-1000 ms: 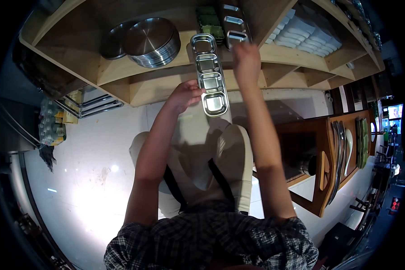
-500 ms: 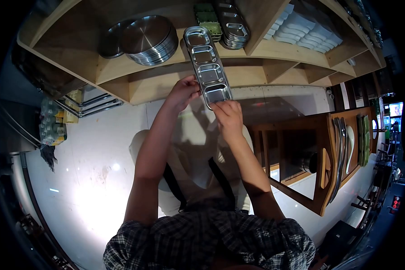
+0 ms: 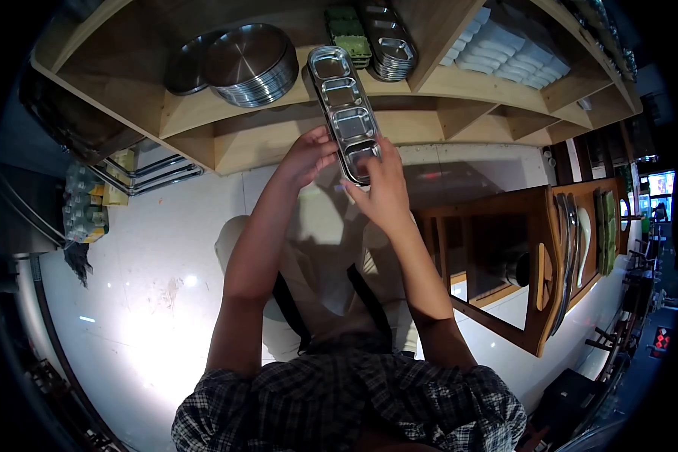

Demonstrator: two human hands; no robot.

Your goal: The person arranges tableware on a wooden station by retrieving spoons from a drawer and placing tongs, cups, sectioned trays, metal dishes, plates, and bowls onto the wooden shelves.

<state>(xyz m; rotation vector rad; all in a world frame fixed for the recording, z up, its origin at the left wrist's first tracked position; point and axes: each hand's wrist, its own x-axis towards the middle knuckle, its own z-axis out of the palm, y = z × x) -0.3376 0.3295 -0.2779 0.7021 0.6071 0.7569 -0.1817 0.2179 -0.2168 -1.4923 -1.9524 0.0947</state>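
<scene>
Nearest in, the near end of a compartmented steel tray [image 3: 352,122] was held by the right hand [image 3: 386,188], its grip closed around that end, with fingers bent into the last hollow and the thumb by the rim, presumably so that the length could be steered. The left hand [image 3: 303,158] was set at the left long edge, fingers loosely curled, apparently for steadying; whether the rim was touched could not be told. The tray was tilted across the view, its far end seen over the front edge of the wooden shelf [image 3: 459,84]; any support there could not be made out.

Further in, round metal plates [image 3: 252,64] were stacked towards the shelf's left corner, green dishes [image 3: 348,36] and matching steel trays [image 3: 390,49] nested side by side, likely to save room. Beyond the divider [image 3: 448,41], white dishes [image 3: 505,56] were packed in rows.
</scene>
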